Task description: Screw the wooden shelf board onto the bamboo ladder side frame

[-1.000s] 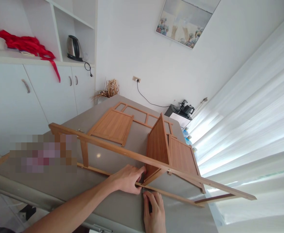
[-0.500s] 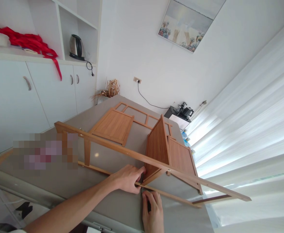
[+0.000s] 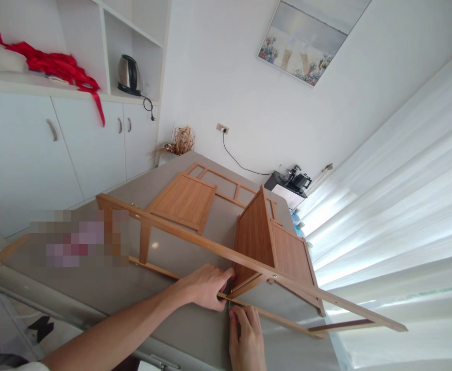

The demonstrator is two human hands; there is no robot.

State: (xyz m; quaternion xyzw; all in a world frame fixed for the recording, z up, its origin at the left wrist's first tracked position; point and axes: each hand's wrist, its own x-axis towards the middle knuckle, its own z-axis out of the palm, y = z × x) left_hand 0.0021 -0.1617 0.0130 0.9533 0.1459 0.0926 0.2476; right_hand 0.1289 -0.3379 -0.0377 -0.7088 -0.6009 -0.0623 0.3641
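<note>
A wooden ladder-like side frame [image 3: 206, 245] stands on edge on the grey table, with an upright slatted shelf panel [image 3: 254, 237] joined between its rails. My left hand [image 3: 205, 286] is closed around the frame's lower rail [image 3: 275, 317], right where the panel's near corner meets it. Just on the near side of that joint, my right hand [image 3: 249, 337] pinches with thumb and fingers. A thin dark piece shows at its fingertips against the rail, too small and covered to name. Screw heads show along the upper rail.
Another shelf panel [image 3: 185, 201] lies flat at the left, and a further one [image 3: 293, 250] at the right. A second wooden frame [image 3: 220, 181] lies behind them. A blurred-out patch [image 3: 79, 239] covers things at the table's left end. White curtains [image 3: 399, 206] hang along the right.
The whole view has shifted slightly, so everything appears a little further right. Both hands keep their places at the joint, with the wooden parts unchanged.
</note>
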